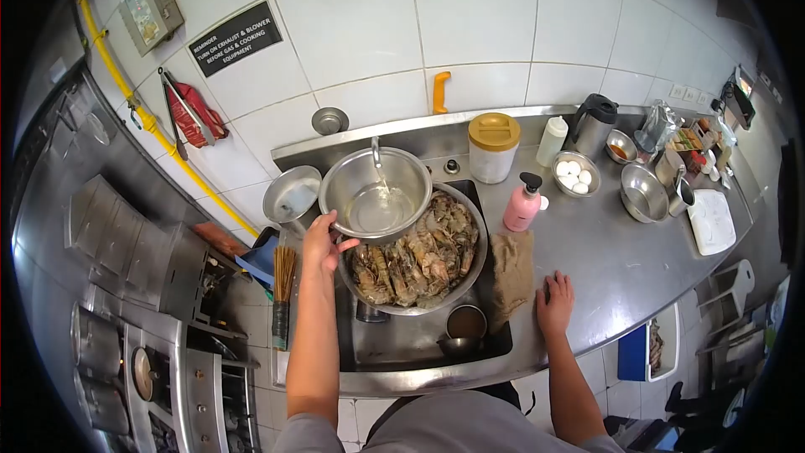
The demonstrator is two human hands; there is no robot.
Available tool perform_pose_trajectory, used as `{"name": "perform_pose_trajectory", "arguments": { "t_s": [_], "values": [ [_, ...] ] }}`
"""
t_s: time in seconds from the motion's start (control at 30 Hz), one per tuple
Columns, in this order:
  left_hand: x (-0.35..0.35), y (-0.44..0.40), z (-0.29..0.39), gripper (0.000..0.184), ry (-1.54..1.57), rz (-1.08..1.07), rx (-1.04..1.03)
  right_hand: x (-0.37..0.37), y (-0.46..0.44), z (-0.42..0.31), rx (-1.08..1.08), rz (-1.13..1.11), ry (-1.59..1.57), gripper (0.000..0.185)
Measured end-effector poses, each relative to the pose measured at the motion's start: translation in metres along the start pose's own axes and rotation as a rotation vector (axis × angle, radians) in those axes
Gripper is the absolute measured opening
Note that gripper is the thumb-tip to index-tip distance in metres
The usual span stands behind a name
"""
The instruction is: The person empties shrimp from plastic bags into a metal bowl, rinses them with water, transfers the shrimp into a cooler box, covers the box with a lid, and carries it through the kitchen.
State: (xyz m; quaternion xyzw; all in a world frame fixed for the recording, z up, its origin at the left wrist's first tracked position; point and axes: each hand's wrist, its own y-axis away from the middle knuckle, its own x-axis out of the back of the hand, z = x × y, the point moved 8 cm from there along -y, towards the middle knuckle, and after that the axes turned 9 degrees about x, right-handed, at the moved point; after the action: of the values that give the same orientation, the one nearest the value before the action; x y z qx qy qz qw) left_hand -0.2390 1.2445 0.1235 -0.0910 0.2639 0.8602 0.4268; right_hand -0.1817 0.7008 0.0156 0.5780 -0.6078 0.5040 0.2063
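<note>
My left hand (320, 243) grips the near left rim of a steel bowl (338, 187), fingers wrapped over its edge. Water runs into this bowl from the faucet (376, 149), and some has pooled inside. Beneath and beside it, a wide steel basin (479, 262) full of raw shrimp (411, 267) sits over the sink (356, 352); the bowl hides part of its far left side. Flat on the steel counter, my right hand (554, 304) rests with nothing in it, its fingers extended. A brown cloth (512, 273) lies just left of that hand.
A pink pump bottle (521, 206), a gold-lidded tub (493, 151) and a bowl of eggs (576, 174) stand behind my right hand. Small bowls (463, 334) lie in the sink. Left of the sink are another steel pot (287, 211) and a stick broom (283, 294).
</note>
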Motion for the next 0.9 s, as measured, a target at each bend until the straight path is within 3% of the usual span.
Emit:
{"name": "perform_pose_trajectory", "arguments": {
  "t_s": [0.9],
  "values": [
    [-0.0023,-0.0062,-0.0051,0.035,0.053,-0.025,0.029,0.0031,0.0003,-0.0043,0.002,0.003,0.021,0.039]
  ]
}}
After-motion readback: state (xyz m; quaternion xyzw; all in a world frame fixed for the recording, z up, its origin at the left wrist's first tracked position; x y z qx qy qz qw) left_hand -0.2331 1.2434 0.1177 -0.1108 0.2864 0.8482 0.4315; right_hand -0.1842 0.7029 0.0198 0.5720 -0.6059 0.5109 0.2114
